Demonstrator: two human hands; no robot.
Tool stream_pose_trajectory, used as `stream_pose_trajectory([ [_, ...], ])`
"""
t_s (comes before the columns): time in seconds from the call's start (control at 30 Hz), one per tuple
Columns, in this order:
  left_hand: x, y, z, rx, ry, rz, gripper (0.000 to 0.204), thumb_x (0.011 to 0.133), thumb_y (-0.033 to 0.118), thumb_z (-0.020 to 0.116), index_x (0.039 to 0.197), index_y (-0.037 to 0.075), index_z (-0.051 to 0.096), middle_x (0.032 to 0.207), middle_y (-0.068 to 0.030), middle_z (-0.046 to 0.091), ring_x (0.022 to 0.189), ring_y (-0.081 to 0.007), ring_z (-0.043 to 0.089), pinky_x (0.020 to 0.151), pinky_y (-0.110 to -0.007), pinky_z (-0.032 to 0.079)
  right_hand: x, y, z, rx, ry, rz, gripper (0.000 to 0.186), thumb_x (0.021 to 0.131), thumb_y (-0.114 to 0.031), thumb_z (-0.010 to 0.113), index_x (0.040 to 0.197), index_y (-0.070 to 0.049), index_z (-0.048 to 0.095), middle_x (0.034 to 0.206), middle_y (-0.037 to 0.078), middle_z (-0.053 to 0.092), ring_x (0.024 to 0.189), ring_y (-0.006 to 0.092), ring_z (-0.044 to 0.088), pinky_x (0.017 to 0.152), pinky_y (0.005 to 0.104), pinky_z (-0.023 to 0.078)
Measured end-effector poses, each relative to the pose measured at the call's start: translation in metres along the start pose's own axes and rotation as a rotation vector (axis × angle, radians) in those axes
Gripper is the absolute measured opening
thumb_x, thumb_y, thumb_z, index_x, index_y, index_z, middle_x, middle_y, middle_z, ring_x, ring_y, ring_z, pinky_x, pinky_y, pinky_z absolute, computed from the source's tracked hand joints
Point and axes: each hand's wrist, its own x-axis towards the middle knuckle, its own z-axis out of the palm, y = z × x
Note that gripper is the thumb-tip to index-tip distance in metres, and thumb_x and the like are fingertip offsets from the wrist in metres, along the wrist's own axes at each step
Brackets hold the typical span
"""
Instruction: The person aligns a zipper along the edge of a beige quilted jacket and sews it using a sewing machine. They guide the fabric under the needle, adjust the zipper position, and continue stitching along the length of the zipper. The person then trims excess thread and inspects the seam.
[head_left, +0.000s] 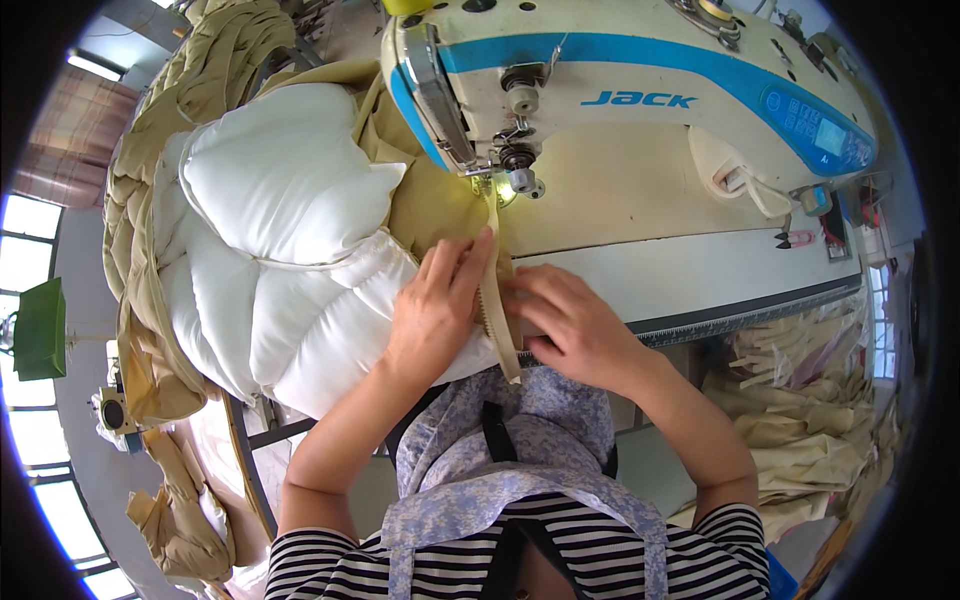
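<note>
A beige zipper tape (502, 330) runs from under the sewing machine's lit needle area toward me, its lower end hanging at the table edge. My left hand (437, 300) lies over the white padded garment piece (275, 185), its fingers closed and pressed along the tape's left side. On the other side of the tape, my right hand (570, 320) has its fingers bent and closed at the edge of khaki fabric (432, 210); its fingertips are partly hidden. Khaki fabric also lies beneath the padding, beside the needle.
The white and blue sewing machine (620, 80) spans the far side, with a control panel (820, 135) at right. Small pink-handled snips (797, 240) lie on the table (640, 285) near a ruler strip (740, 312). Piled khaki fabric (800, 430) sits at lower right.
</note>
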Motion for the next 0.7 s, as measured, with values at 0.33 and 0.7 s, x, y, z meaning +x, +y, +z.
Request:
stream_pose_trajectory([
  [0.33, 0.016, -0.014, -0.002, -0.060, -0.159, 0.213, 0.037, 0.070, -0.003, 0.073, 0.107, 0.000, 0.068, 0.115, -0.0096, 0.067, 0.108, -0.0308, 0.067, 0.084, -0.038, 0.058, -0.004, 0.014, 0.014, 0.027, -0.013, -0.227, 0.013, 0.074, -0.009, 0.069, 0.087, -0.007, 0.067, 0.089, 0.002, 0.060, 0.088, 0.0196, 0.063, 0.077, 0.0324, 0.056],
  [0.7, 0.022, -0.016, -0.001, -0.053, -0.183, 0.242, 0.031, 0.071, 0.005, 0.072, 0.101, 0.002, 0.064, 0.112, -0.0101, 0.064, 0.115, -0.0314, 0.064, 0.096, -0.042, 0.056, -0.004, 0.017, 0.013, 0.162, -0.041, -0.233, 0.010, 0.076, -0.009, 0.069, 0.085, -0.008, 0.068, 0.089, 0.001, 0.063, 0.085, 0.0195, 0.063, 0.074, 0.0325, 0.056],
])
